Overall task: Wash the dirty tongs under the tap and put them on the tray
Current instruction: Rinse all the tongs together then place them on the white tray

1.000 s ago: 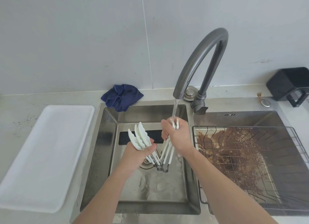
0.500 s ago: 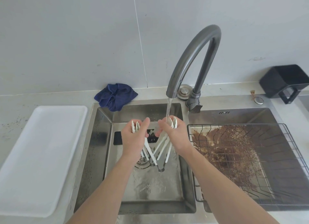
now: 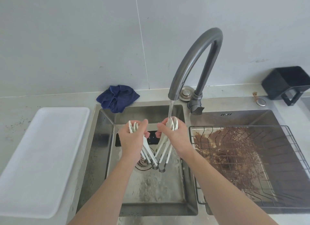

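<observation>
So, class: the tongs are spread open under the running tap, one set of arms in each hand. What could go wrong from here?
1. The stream hits only the tips in the right hand; the left hand side may stay dirty.
2. Wet tongs might slip into the sink.
3. Carrying them to the tray could drip across the counter.

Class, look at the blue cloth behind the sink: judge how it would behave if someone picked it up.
The blue cloth lies crumpled in soft folds, so it would probably hang limp. It looks thin, so likely light. It seems unlikely to roll or break.
</observation>
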